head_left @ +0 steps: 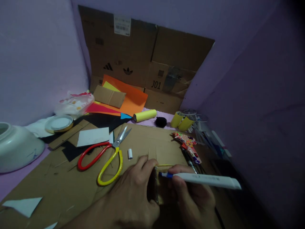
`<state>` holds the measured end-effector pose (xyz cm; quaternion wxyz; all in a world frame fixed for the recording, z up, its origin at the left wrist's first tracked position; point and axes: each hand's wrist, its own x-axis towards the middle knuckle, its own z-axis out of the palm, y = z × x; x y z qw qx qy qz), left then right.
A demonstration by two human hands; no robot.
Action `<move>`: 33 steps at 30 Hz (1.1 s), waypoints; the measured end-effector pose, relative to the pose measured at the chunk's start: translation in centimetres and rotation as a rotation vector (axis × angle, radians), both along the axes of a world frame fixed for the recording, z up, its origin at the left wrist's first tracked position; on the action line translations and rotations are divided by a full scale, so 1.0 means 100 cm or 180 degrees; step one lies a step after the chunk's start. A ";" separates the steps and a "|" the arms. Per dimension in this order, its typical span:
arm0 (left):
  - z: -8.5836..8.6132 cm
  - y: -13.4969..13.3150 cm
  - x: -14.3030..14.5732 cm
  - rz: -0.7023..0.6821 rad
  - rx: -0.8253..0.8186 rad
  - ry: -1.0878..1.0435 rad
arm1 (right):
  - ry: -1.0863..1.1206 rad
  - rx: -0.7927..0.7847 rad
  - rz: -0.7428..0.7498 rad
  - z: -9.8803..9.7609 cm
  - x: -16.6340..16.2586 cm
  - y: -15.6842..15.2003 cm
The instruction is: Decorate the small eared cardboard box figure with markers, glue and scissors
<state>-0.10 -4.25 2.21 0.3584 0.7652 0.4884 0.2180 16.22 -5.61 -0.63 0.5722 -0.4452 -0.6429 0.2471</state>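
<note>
My left hand [135, 190] is wrapped around a short cardboard tube [154, 187] with a yellow rim, held low over the cardboard work mat [59, 178]. My right hand [193, 197] grips a white marker [205, 180] with a blue tip; the tip touches the tube's top edge. A small white marker cap [130, 154] lies on the mat just above my left hand. Red-and-yellow-handled scissors [105, 156] lie to the left of the cap, blades slightly apart.
Coloured paper sheets [124, 95] and a folded cardboard box [143, 60] lean at the back wall. A yellow roll [145, 115], yellow cups [181, 122], a patterned paper piece [188, 144], a white bowl [16, 146], a lid [58, 123] and white paper scraps [92, 136] lie around.
</note>
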 end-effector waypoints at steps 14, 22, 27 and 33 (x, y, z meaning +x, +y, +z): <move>0.000 0.005 -0.002 0.0015 -0.0029 -0.0583 | 0.0000 -0.0558 0.0882 -0.001 0.018 0.011; -0.005 0.017 -0.025 -0.0021 0.1036 -0.0410 | -0.0468 -0.0760 0.0867 0.000 0.018 0.012; -0.004 0.018 -0.026 -0.0085 0.2717 -0.0479 | -0.0580 -0.0744 0.0927 0.010 0.016 0.010; -0.010 0.016 -0.020 -0.0274 0.3174 0.0007 | -0.0991 -0.0348 0.0923 0.013 0.015 0.007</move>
